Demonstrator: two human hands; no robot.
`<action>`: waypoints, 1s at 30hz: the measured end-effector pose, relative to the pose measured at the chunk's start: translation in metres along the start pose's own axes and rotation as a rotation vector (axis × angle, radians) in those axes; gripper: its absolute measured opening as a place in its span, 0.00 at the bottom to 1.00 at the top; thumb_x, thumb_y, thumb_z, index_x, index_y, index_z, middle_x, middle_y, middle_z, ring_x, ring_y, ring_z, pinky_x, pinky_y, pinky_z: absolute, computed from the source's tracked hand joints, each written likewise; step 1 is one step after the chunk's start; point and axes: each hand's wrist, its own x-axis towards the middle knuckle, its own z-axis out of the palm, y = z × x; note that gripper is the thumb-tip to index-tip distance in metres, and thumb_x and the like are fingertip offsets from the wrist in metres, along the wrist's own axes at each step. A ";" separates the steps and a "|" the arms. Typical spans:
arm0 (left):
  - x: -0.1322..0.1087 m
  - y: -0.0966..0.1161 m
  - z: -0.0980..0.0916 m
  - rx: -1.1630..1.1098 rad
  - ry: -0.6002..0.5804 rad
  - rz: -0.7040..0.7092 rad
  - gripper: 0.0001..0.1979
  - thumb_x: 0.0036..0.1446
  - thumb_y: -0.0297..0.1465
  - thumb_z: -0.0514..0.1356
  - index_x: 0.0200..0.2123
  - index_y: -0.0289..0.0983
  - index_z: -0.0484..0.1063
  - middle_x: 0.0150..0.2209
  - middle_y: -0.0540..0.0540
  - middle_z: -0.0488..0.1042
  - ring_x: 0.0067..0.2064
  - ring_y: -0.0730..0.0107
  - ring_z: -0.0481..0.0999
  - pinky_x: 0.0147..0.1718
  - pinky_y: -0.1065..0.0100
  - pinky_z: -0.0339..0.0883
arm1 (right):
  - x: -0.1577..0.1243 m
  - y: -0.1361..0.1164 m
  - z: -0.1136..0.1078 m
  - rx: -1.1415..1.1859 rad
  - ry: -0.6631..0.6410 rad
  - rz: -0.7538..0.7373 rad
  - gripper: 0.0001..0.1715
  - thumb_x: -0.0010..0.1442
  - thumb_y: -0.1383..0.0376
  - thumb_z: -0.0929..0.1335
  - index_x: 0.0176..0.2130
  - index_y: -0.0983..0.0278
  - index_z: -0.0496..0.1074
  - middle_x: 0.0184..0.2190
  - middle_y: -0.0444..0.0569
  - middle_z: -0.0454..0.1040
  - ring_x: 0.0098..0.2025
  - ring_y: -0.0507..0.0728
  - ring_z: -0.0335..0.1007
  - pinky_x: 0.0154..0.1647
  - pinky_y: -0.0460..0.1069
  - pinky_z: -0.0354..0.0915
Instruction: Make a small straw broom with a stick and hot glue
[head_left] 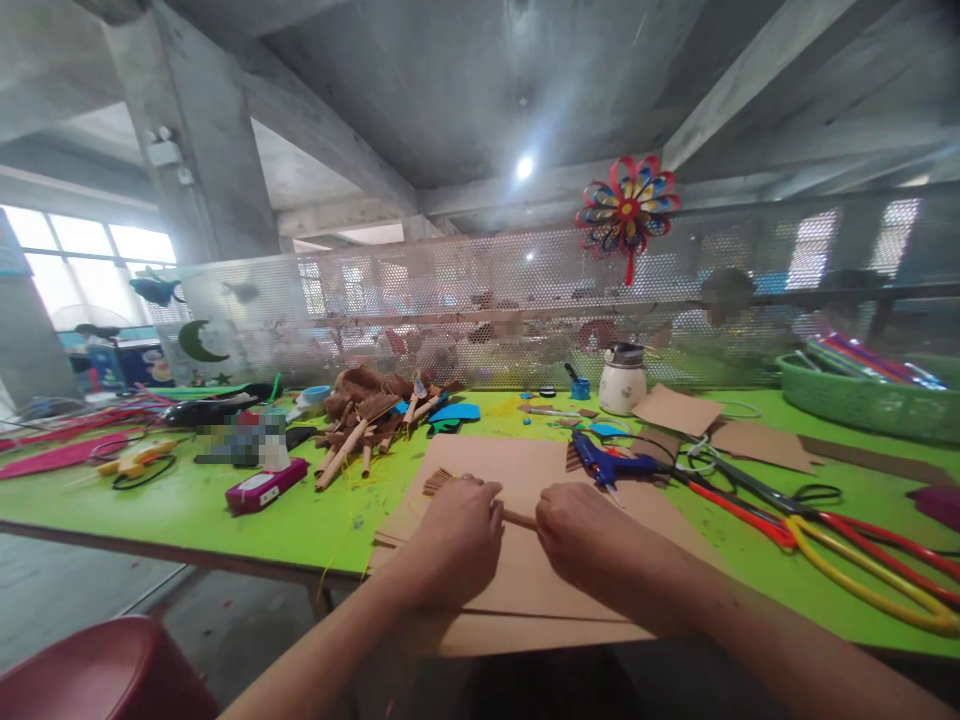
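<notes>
My left hand is closed around a thin brown paper roll. A fringed tip of the same brown colour sticks out past the left hand's far side. My right hand grips the roll's other end with curled fingers. Between the two hands a short stretch of the roll shows; the rest is hidden by my fingers. Both hands are just over stacked brown cardboard sheets. A blue hot glue gun lies beyond my right hand, its nozzle pointing towards me.
Scissors with yellow handles and a red-handled pair lie at right. Brown rolls are heaped behind my left hand, near a magenta power strip. A white jar and green basket stand along the perforated partition.
</notes>
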 end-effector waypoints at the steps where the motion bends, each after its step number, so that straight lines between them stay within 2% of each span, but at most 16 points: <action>1: 0.000 -0.002 -0.001 -0.027 0.012 0.000 0.15 0.60 0.31 0.48 0.42 0.36 0.73 0.34 0.40 0.75 0.38 0.59 0.72 0.39 0.61 0.62 | 0.002 0.002 0.002 -0.011 -0.010 0.000 0.12 0.58 0.67 0.63 0.27 0.67 0.73 0.24 0.54 0.73 0.25 0.55 0.66 0.26 0.49 0.49; 4: 0.002 -0.008 -0.001 -0.091 0.000 -0.009 0.20 0.59 0.31 0.50 0.54 0.37 0.67 0.39 0.40 0.76 0.42 0.59 0.73 0.42 0.61 0.63 | 0.009 0.006 0.007 -0.004 -0.011 -0.017 0.15 0.59 0.65 0.62 0.28 0.68 0.75 0.25 0.56 0.75 0.26 0.56 0.68 0.26 0.49 0.50; 7: 0.006 -0.013 -0.002 -0.155 -0.013 -0.020 0.23 0.58 0.30 0.51 0.57 0.35 0.64 0.45 0.39 0.75 0.47 0.59 0.72 0.46 0.61 0.63 | 0.011 0.008 0.006 0.045 -0.002 0.002 0.16 0.60 0.64 0.62 0.29 0.68 0.75 0.26 0.56 0.76 0.26 0.55 0.68 0.26 0.49 0.50; 9: 0.009 -0.015 -0.005 -0.204 0.035 -0.026 0.22 0.58 0.30 0.51 0.56 0.33 0.65 0.50 0.38 0.72 0.52 0.58 0.69 0.50 0.59 0.61 | 0.011 0.008 0.003 0.082 0.013 0.029 0.16 0.58 0.65 0.62 0.27 0.68 0.75 0.25 0.55 0.75 0.24 0.53 0.67 0.25 0.49 0.49; 11: 0.013 -0.018 -0.010 -0.270 0.141 -0.026 0.21 0.58 0.30 0.52 0.54 0.33 0.67 0.53 0.39 0.71 0.55 0.59 0.66 0.55 0.58 0.57 | 0.010 0.007 0.001 0.158 0.023 0.089 0.14 0.55 0.66 0.63 0.23 0.68 0.73 0.21 0.52 0.73 0.22 0.52 0.62 0.24 0.49 0.48; 13: 0.016 -0.023 -0.013 -0.375 0.264 -0.047 0.19 0.57 0.29 0.52 0.51 0.35 0.69 0.52 0.40 0.71 0.55 0.61 0.66 0.56 0.59 0.56 | 0.010 0.009 0.000 0.349 0.061 0.160 0.12 0.52 0.68 0.64 0.19 0.67 0.70 0.17 0.48 0.69 0.19 0.50 0.56 0.22 0.48 0.46; 16: 0.019 -0.030 -0.013 -0.625 0.413 -0.181 0.15 0.56 0.32 0.54 0.45 0.35 0.73 0.47 0.41 0.74 0.49 0.62 0.71 0.50 0.61 0.63 | 0.014 0.017 0.001 0.655 0.118 0.182 0.13 0.51 0.67 0.65 0.18 0.66 0.66 0.16 0.44 0.64 0.20 0.49 0.52 0.22 0.47 0.46; 18: 0.020 -0.032 -0.011 -0.843 0.435 -0.307 0.13 0.54 0.34 0.57 0.40 0.35 0.74 0.41 0.42 0.76 0.43 0.62 0.74 0.45 0.62 0.66 | 0.019 0.024 0.001 0.748 0.113 0.157 0.14 0.52 0.65 0.65 0.18 0.65 0.65 0.17 0.43 0.62 0.21 0.49 0.52 0.22 0.46 0.47; 21: 0.020 -0.027 -0.007 -1.209 0.299 -0.467 0.12 0.49 0.35 0.61 0.35 0.33 0.74 0.33 0.43 0.77 0.37 0.64 0.75 0.39 0.64 0.68 | 0.024 0.034 -0.002 0.959 0.101 0.153 0.16 0.54 0.62 0.64 0.19 0.65 0.64 0.18 0.42 0.61 0.21 0.49 0.53 0.23 0.46 0.50; 24: 0.023 -0.010 -0.007 -1.545 0.061 -0.557 0.11 0.49 0.33 0.62 0.35 0.31 0.74 0.35 0.39 0.77 0.38 0.65 0.76 0.39 0.66 0.68 | 0.025 0.037 -0.004 1.259 0.085 0.122 0.18 0.54 0.60 0.65 0.17 0.65 0.60 0.17 0.41 0.60 0.21 0.48 0.52 0.24 0.46 0.52; 27: 0.031 0.013 -0.009 -1.695 -0.083 -0.463 0.11 0.49 0.31 0.62 0.35 0.31 0.76 0.40 0.37 0.77 0.41 0.64 0.76 0.40 0.66 0.68 | 0.025 0.037 -0.003 1.463 0.094 0.159 0.18 0.54 0.59 0.64 0.18 0.64 0.61 0.16 0.40 0.59 0.20 0.48 0.51 0.24 0.46 0.52; 30: 0.042 0.030 -0.007 -1.744 -0.142 -0.331 0.11 0.51 0.32 0.60 0.37 0.31 0.76 0.40 0.39 0.77 0.40 0.65 0.76 0.42 0.65 0.66 | 0.024 0.036 -0.004 1.578 0.136 0.187 0.17 0.52 0.58 0.66 0.19 0.65 0.63 0.17 0.41 0.60 0.21 0.49 0.52 0.24 0.46 0.53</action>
